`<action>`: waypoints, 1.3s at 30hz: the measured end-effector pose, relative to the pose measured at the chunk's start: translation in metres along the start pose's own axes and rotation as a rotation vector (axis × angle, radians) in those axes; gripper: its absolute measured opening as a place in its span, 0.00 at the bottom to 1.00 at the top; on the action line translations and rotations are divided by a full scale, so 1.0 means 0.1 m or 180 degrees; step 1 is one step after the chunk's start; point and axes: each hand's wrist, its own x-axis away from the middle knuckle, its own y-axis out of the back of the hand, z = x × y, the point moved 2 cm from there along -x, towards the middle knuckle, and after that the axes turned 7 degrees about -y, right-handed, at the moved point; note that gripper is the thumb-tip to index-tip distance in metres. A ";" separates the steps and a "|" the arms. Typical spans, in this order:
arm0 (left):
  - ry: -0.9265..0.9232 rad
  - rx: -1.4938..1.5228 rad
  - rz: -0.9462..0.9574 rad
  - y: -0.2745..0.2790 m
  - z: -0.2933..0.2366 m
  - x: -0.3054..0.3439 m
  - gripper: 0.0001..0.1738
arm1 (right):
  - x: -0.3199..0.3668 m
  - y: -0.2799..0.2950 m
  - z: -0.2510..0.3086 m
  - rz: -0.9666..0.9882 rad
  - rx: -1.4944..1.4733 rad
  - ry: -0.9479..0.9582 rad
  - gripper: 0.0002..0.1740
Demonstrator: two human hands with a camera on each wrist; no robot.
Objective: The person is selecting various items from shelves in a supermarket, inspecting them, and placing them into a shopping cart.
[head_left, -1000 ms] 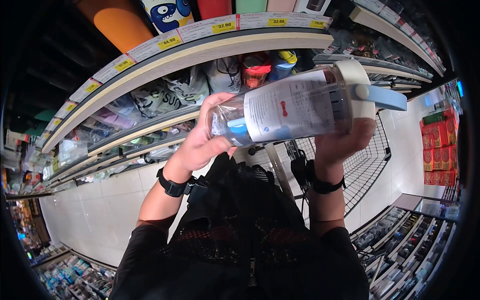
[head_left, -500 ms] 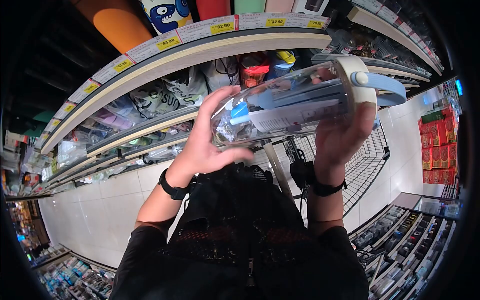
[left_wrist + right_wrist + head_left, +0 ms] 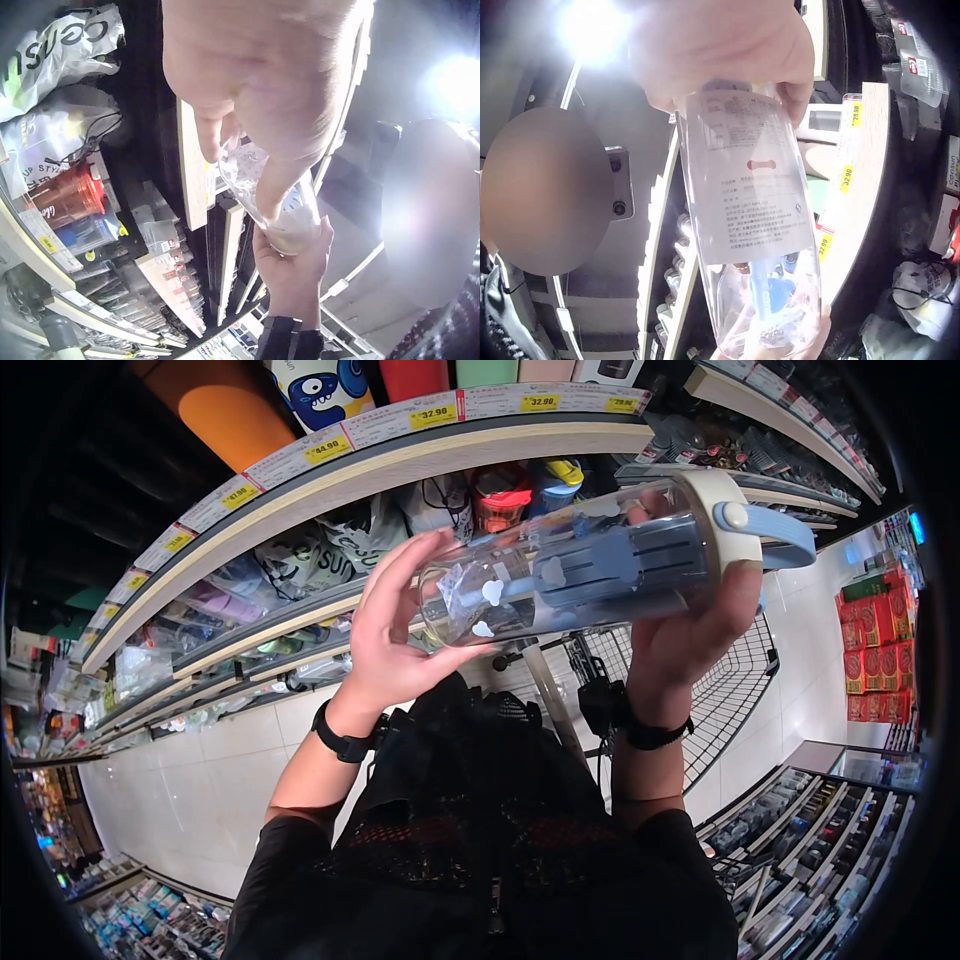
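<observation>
A large clear water bottle (image 3: pixel 585 575) lies nearly sideways before my chest, with a cream lid (image 3: pixel 722 510) and a light blue carry handle (image 3: pixel 790 545). White cloud shapes and blue parts show through its wall. My right hand (image 3: pixel 690 635) grips the lid end, thumb on the collar and fingers behind it. Around the base curve the fingers and thumb of my left hand (image 3: pixel 390 625). From the right wrist view, a white printed label (image 3: pixel 750 180) covers the side turned away from the head camera.
Ahead stands a store shelf (image 3: pixel 400 450) with yellow price tags and tall cups. On the level below are bagged bottles (image 3: pixel 365 535), a red-lidded cup (image 3: pixel 502 495) and a blue cup with a yellow top. A wire shopping cart (image 3: pixel 735 680) is at my right, near stacked red boxes (image 3: pixel 880 650).
The bottle has turned about its long axis, so its label has rolled out of the head view and the cloud shapes have come up. My left hand has shifted its hold at the base.
</observation>
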 end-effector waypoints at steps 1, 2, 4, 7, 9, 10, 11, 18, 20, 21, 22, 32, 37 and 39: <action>0.0485 0.0635 -0.0062 -0.02 0.01 -0.01 0.57 | 0.01 0.02 -0.01 0.0044 -0.0108 0.0052 0.35; 0.0971 0.1270 -0.0124 -0.04 0.02 -0.02 0.56 | 0.01 0.03 -0.01 0.0040 -0.0109 0.0059 0.35; 0.1518 0.2099 -0.0021 -0.03 0.00 -0.04 0.55 | 0.02 0.05 -0.02 -0.0126 0.0302 0.0063 0.43; 0.2233 0.3613 0.0167 0.08 0.08 0.00 0.52 | 0.01 0.12 -0.08 -0.0235 0.0080 0.0055 0.44; 0.2502 0.3881 -0.0070 0.08 0.07 0.03 0.50 | -0.01 0.15 -0.08 0.0004 -0.0191 -0.0057 0.37; 0.2488 0.3943 -0.0029 0.06 0.08 0.04 0.50 | -0.01 0.13 -0.06 0.0173 -0.0363 -0.0017 0.35; 0.2175 0.3376 0.0083 0.07 0.11 0.03 0.51 | 0.01 0.13 -0.05 0.0107 -0.0442 -0.0142 0.37; 0.0119 0.0858 -0.0332 -0.03 0.07 -0.01 0.49 | 0.05 0.20 -0.17 -0.0270 -0.0157 0.0134 0.38; 0.1365 0.2237 -0.0379 -0.03 -0.08 -0.06 0.53 | 0.07 0.25 -0.25 -0.0258 -0.0327 0.0045 0.38; 0.1352 0.2262 -0.0353 0.01 -0.07 -0.03 0.53 | 0.07 0.26 -0.29 -0.0153 -0.0267 0.0041 0.39; 0.2037 0.3047 -0.0243 0.06 -0.01 0.03 0.54 | 0.07 0.24 -0.30 -0.0046 -0.0211 0.0028 0.40; -0.0277 -0.0089 0.0143 0.06 0.01 0.03 0.52 | 0.13 0.16 -0.31 0.0004 -0.0420 -0.0124 0.41; 0.1285 0.1660 -0.0140 0.05 -0.02 0.05 0.61 | 0.14 0.17 -0.33 -0.0107 -0.0501 -0.0240 0.42; 0.2307 0.3442 0.0497 0.09 0.05 0.12 0.57 | 0.14 0.16 -0.32 -0.0089 -0.0514 -0.0282 0.42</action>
